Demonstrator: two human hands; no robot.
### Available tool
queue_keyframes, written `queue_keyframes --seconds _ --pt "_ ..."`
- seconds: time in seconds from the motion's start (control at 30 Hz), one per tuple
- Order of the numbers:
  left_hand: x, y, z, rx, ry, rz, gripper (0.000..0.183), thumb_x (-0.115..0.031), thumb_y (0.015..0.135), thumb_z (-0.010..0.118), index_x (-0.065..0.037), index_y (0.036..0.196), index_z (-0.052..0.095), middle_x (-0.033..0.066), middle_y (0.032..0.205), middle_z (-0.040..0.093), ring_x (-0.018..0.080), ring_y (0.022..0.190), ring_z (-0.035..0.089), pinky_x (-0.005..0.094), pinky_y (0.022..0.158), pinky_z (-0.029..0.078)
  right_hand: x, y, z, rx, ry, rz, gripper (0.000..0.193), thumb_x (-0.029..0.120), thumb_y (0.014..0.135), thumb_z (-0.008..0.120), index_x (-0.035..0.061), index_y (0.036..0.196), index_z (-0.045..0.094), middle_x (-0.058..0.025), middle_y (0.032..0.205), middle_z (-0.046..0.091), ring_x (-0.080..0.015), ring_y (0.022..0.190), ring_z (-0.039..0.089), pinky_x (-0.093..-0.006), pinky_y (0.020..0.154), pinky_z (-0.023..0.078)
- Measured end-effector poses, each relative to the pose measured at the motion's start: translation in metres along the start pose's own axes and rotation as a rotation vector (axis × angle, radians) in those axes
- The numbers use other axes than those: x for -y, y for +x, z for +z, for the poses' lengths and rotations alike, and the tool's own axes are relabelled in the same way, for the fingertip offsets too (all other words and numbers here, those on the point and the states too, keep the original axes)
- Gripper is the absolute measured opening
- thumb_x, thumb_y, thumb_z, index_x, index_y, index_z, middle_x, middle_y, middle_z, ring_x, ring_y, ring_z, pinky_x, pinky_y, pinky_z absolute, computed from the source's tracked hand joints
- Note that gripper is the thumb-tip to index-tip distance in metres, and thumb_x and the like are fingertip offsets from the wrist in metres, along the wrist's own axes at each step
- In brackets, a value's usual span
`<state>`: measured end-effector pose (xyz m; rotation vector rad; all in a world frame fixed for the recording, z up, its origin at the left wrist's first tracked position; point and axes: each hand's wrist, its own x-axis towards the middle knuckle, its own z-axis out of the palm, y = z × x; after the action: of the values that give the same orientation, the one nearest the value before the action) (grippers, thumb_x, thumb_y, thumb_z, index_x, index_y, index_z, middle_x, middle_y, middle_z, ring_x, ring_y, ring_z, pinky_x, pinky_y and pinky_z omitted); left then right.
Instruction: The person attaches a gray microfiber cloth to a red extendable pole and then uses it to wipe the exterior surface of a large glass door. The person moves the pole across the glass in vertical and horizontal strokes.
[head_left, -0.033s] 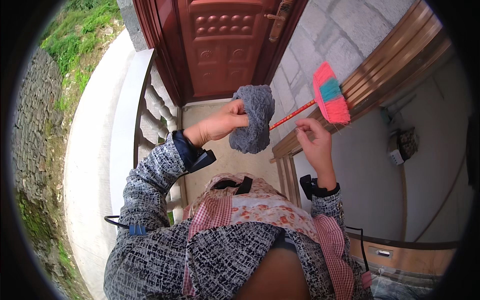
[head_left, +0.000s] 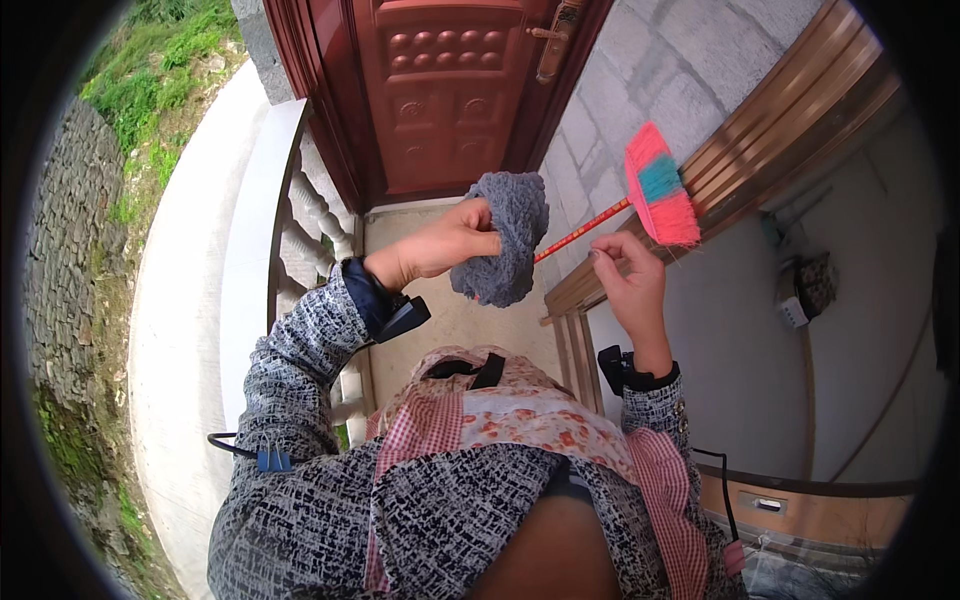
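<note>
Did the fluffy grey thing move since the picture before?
Yes, a little: the lower end of the fluffy grey thing, held in the left hand, has shifted slightly left, judged against the red door.

Black-and-white tweed sleeves [head_left: 285,385], floral, red-checked apron [head_left: 535,415]

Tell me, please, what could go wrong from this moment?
Only the left hand grips the fluffy grey bundle, so it might slip and drop to the floor. The broom, bristles up, appears beside the right hand; a wide swing could perhaps knock it over, though its true distance is hard to judge.
</note>
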<state>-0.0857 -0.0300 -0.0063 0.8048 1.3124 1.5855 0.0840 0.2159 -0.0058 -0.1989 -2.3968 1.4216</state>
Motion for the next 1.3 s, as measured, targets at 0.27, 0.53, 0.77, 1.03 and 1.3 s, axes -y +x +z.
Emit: queue_keyframes --seconds 0.27,0.53,0.77,1.03,1.3 --pt "-0.098 0.009 0.021 0.174 0.824 -0.059 0.014 -0.006 0.092 0.067 0.002 0.104 0.069 -0.0005 0.082 0.067 0.0049 0.076 0.06 0.0265 0.069 0.051 0.037 0.032 0.005 0.051 0.185 -0.17 0.03 -0.005 0.088 0.07 0.0022 0.117 0.069 -0.0066 0.111 0.07 -0.0161 0.102 0.066 -0.0344 0.094 0.053" --pt "-0.119 0.026 0.034 0.262 0.666 -0.077 0.014 -0.013 0.1 0.07 -0.001 0.105 0.071 -0.0043 0.089 0.069 0.0035 0.082 0.06 0.0231 0.076 0.049 0.046 0.042 0.023 0.36 0.931 -0.059 0.05 0.013 0.098 0.072 -0.0012 0.142 0.053 -0.008 0.132 0.061 -0.0125 0.12 0.058 -0.0307 0.105 0.047" --pt "-0.116 0.029 0.014 0.313 0.671 -0.191 0.021 -0.02 0.101 0.073 0.001 0.102 0.071 -0.0027 0.088 0.07 0.0045 0.083 0.06 0.0255 0.076 0.051 0.034 0.029 0.007 0.687 0.586 0.238 0.025 0.013 0.095 0.073 -0.0051 0.112 0.073 -0.0014 0.096 0.074 -0.0084 0.089 0.067 -0.0281 0.085 0.055" --pt "-0.106 0.013 -0.02 0.503 0.794 -0.116 0.026 -0.016 0.099 0.073 0.001 0.119 0.072 0.0009 0.104 0.072 0.0095 0.094 0.061 0.0288 0.089 0.052 -0.017 0.021 -0.045 0.486 0.927 0.045 0.031 0.011 0.089 0.074 -0.0019 0.118 0.074 -0.0078 0.11 0.077 -0.0176 0.104 0.071 -0.0329 0.1 0.051" --pt "-0.084 0.03 0.029 0.617 -0.434 0.416 0.064 -0.026 0.101 0.069 0.007 0.152 0.047 0.0191 0.148 0.06 0.029 0.137 0.058 0.0409 0.12 0.041 -0.015 0.025 -0.033 0.087 1.513 -0.166 0.059 0.038 0.097 0.063 -0.0014 0.14 0.059 -0.0187 0.137 0.066 -0.035 0.125 0.064 -0.05 0.112 0.047"
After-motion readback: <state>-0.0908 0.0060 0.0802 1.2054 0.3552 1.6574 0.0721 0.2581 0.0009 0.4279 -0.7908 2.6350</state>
